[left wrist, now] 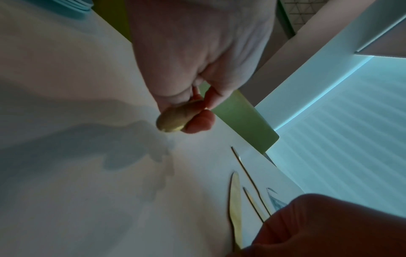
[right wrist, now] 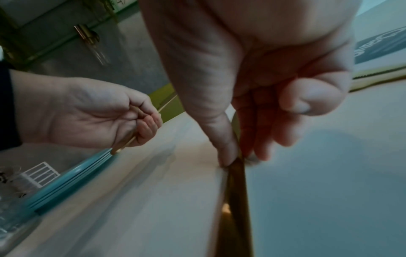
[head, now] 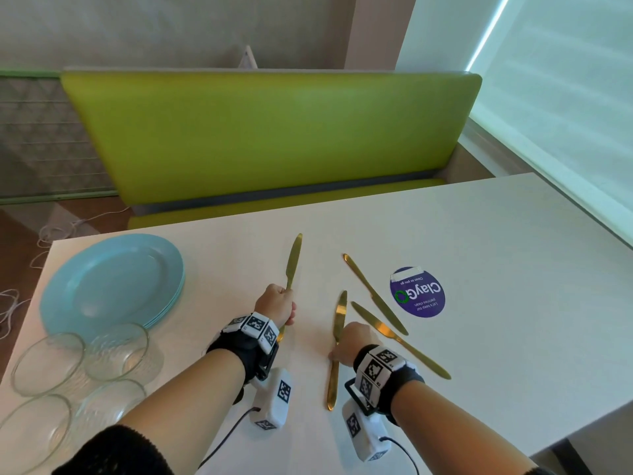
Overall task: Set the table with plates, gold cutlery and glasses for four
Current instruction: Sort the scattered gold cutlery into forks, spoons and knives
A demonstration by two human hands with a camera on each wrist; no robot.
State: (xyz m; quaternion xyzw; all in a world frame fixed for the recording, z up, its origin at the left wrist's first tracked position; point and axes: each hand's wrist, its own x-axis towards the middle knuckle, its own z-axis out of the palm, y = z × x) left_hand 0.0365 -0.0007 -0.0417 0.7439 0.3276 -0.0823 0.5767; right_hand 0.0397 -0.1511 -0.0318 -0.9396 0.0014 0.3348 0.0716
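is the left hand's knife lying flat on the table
No, the left hand grips its gold knife lifted off the table.

Four gold knives (head: 375,296), four glasses (head: 116,351), one stack of blue plates (head: 113,282), one round sticker (head: 417,292).

Three views, one tabletop
Head camera looks down across the white table (head: 479,234); both wrist cameras sit close, low beside it, each catching the opposite hand.
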